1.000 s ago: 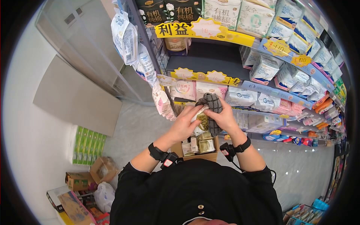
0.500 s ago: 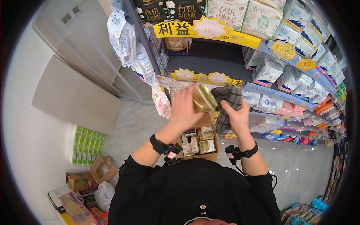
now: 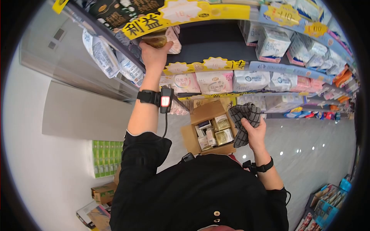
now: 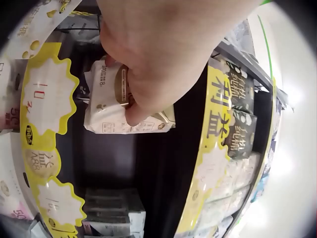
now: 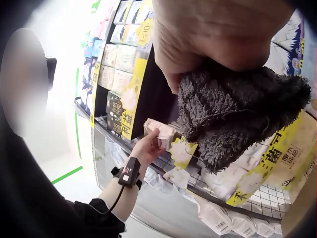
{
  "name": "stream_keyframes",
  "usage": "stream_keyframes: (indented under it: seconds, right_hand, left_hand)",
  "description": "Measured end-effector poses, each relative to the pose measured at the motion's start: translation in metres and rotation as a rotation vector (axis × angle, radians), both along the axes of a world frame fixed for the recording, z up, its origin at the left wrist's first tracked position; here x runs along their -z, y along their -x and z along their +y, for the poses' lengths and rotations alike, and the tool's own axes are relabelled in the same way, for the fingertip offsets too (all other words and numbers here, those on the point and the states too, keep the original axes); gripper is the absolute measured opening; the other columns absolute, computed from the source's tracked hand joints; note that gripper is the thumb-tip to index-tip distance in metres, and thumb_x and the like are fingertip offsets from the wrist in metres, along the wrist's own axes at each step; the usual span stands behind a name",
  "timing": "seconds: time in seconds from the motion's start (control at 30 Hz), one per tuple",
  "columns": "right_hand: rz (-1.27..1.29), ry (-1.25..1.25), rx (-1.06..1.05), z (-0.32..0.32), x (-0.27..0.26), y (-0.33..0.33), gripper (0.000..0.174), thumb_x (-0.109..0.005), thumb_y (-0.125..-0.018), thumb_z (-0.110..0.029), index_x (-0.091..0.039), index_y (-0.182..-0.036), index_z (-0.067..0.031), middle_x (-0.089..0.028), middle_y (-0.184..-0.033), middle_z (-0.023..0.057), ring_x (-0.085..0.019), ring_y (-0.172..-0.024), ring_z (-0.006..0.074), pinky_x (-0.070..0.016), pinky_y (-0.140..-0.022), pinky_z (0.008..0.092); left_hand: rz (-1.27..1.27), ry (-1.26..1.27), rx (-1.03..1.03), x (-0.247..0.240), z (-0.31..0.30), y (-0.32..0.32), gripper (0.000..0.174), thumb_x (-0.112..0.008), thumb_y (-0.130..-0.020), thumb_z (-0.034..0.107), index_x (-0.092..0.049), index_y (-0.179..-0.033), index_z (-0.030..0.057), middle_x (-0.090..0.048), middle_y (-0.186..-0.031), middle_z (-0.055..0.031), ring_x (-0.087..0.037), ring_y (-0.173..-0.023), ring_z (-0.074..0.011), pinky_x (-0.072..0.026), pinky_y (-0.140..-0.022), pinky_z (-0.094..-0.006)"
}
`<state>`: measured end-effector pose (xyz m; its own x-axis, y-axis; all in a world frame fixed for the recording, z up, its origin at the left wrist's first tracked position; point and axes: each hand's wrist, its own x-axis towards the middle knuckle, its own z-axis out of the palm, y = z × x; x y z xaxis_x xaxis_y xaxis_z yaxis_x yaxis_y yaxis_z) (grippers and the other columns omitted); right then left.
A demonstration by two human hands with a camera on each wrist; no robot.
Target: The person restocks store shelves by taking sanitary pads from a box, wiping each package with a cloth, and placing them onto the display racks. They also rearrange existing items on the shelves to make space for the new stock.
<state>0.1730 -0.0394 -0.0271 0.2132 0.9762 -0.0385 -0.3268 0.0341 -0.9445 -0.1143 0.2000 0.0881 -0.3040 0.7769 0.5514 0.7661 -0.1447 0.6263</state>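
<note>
You are standing in a shop aisle. Tiered shelving [image 3: 216, 38] runs along one side, filled with rows of wrapped packs [image 3: 216, 81] facing outward, and each shelf edge carries a yellow label strip [image 3: 146, 26] with printed characters and starburst price tags [image 3: 214, 63] bearing numbers. Below you, an open cardboard box [image 3: 187, 135] of small boxed goods sits above the pale polished floor [image 3: 308, 146], with further cartons [image 3: 103, 191] and a stack of green packs [image 3: 106, 158] by the side wall.

Pkg [image 4: 104, 109] on shelf [image 3: 216, 42]; box [image 3: 208, 111] below
</note>
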Motion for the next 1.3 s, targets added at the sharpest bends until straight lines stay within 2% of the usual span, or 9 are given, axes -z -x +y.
stream_keyframes:
  seconds: [0.17,0.23,0.4,0.5,0.6,0.7,1.07,1.17,1.3]
  right_hand:
    - [0.001,-0.013,0.032,-0.012,0.020,-0.008,0.036,-0.066,-0.084,0.003,-0.055,-0.118,0.0028,-0.066,-0.111,0.0100,-0.062,-0.100,0.0155,-0.0479,-0.091,0.0300]
    - [0.031,0.001,0.043,-0.015,0.023,-0.011,0.035,-0.066,-0.084,0.004,-0.055,-0.118,0.0029,-0.066,-0.111,0.0101,-0.063,-0.100,0.0157,-0.0479,-0.091,0.0300]
    - [0.059,0.028,0.057,-0.019,0.029,-0.018,0.035,-0.064,-0.084,0.005,-0.054,-0.118,0.0036,-0.066,-0.110,0.0106,-0.063,-0.100,0.0164,-0.0484,-0.090,0.0302]
    - [0.058,0.045,0.058,-0.019,0.032,-0.020,0.035,-0.064,-0.084,0.005,-0.054,-0.118,0.0038,-0.066,-0.110,0.0108,-0.063,-0.100,0.0167,-0.0486,-0.090,0.0301]
    - [0.055,0.059,0.031,-0.017,0.030,-0.019,0.035,-0.064,-0.084,0.005,-0.055,-0.117,0.0038,-0.066,-0.110,0.0106,-0.063,-0.099,0.0162,-0.0488,-0.090,0.0300]
    - [0.014,0.073,0.013,-0.017,0.029,-0.018,0.034,-0.064,-0.084,0.005,-0.055,-0.116,0.0035,-0.066,-0.109,0.0101,-0.063,-0.098,0.0155,-0.0486,-0.089,0.0296]
    - [-0.046,0.109,0.109,-0.027,0.037,-0.037,0.032,-0.065,-0.085,0.001,-0.057,-0.116,0.0016,-0.066,-0.107,0.0089,-0.062,-0.093,0.0147,-0.0496,-0.084,0.0290]
    - [-0.039,0.113,0.126,-0.030,0.037,-0.040,0.032,-0.065,-0.085,0.000,-0.057,-0.117,0.0016,-0.066,-0.107,0.0090,-0.062,-0.092,0.0147,-0.0502,-0.083,0.0292]
    - [-0.056,0.149,0.144,-0.033,0.044,-0.044,0.032,-0.065,-0.086,-0.001,-0.057,-0.116,0.0017,-0.065,-0.107,0.0091,-0.063,-0.090,0.0147,-0.0517,-0.079,0.0290]
  left_hand:
    - [0.313,-0.092,-0.071,0.022,0.015,-0.008,0.105,-0.084,-0.065,0.033,-0.021,-0.136,-0.0103,-0.042,-0.126,-0.0372,-0.055,-0.102,-0.0487,-0.0476,-0.090,-0.0440]
    - [0.347,0.070,-0.054,0.015,0.012,-0.015,0.114,-0.084,-0.066,0.032,-0.008,-0.143,-0.0033,-0.033,-0.124,-0.0358,-0.053,-0.100,-0.0524,-0.0497,-0.086,-0.0462]
    - [0.616,0.110,-0.194,-0.001,-0.011,-0.027,0.107,-0.083,-0.066,0.034,-0.018,-0.142,-0.0022,-0.034,-0.128,-0.0311,-0.050,-0.111,-0.0457,-0.0507,-0.084,-0.0471]
    - [0.729,-0.138,-0.172,-0.002,-0.015,-0.027,0.094,-0.084,-0.065,0.036,-0.034,-0.138,0.0060,-0.037,-0.127,-0.0268,-0.054,-0.106,-0.0445,-0.0506,-0.084,-0.0471]
    - [0.616,-0.050,0.040,0.000,-0.012,-0.041,0.074,-0.078,-0.071,0.024,-0.042,-0.136,0.0196,-0.041,-0.119,-0.0217,-0.058,-0.101,-0.0394,-0.0533,-0.077,-0.0457]
    - [0.796,0.063,0.094,0.008,0.005,-0.037,0.068,-0.075,-0.074,0.018,-0.045,-0.134,0.0207,-0.045,-0.115,-0.0205,-0.062,-0.092,-0.0386,-0.0544,-0.073,-0.0445]
    - [0.778,-0.008,0.112,0.015,0.015,0.000,0.063,-0.075,-0.075,0.022,-0.047,-0.131,0.0164,-0.048,-0.113,-0.0194,-0.063,-0.089,-0.0395,-0.0537,-0.071,-0.0462]
    - [0.629,-0.120,0.094,0.011,0.002,-0.004,0.050,-0.073,-0.076,0.024,-0.056,-0.122,0.0142,-0.059,-0.102,-0.0172,-0.064,-0.083,-0.0367,-0.0529,-0.070,-0.0445]
    - [0.551,0.134,0.166,0.013,0.004,0.011,0.022,-0.066,-0.081,0.025,-0.072,-0.093,0.0072,-0.069,-0.076,-0.0132,-0.067,-0.072,-0.0323,-0.0519,-0.069,-0.0384]
